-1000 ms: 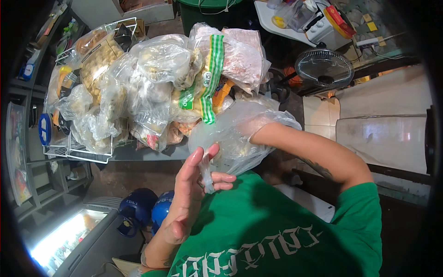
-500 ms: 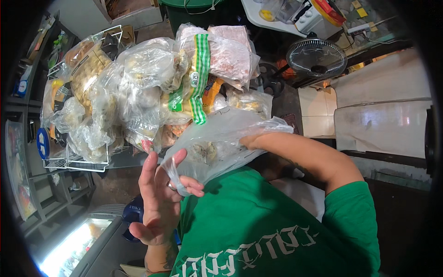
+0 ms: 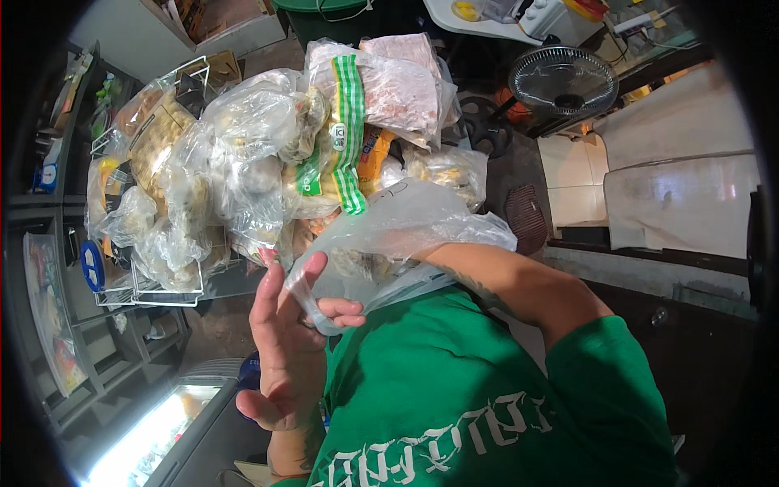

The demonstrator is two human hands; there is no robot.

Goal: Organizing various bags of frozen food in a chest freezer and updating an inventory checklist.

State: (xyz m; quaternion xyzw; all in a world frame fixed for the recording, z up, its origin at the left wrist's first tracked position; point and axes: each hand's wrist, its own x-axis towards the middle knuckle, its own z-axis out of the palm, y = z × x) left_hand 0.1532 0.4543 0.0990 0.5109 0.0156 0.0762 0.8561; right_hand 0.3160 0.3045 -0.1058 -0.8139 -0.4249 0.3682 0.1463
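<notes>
A clear plastic bag (image 3: 422, 213) spreads in front of my chest. My left hand (image 3: 296, 341) holds the bag's left corner hooked between the middle fingers, while its index finger and thumb stretch out. My right hand (image 3: 399, 243) is inside the bag, reaching in from the right; its fingers show only dimly through the plastic. Close to that hand, greyish-yellow lumps (image 3: 357, 263) lie within the bag; their kind I cannot make out. Just beyond is a pile of filled clear bags (image 3: 260, 114), with a green-and-white striped package (image 3: 349, 134) among them.
A white wire rack (image 3: 166, 299) holds bags at the left. Flat packs of pale pink frozen food (image 3: 398, 89) top the far side. A black fan (image 3: 564, 81) stands at the back right, a green bin (image 3: 324, 24) behind the pile. The lit freezer (image 3: 154, 434) is lower left.
My right hand has gone deeper into the bag, moving left. The left hand keeps its hold on the corner. My view has shifted slightly.
</notes>
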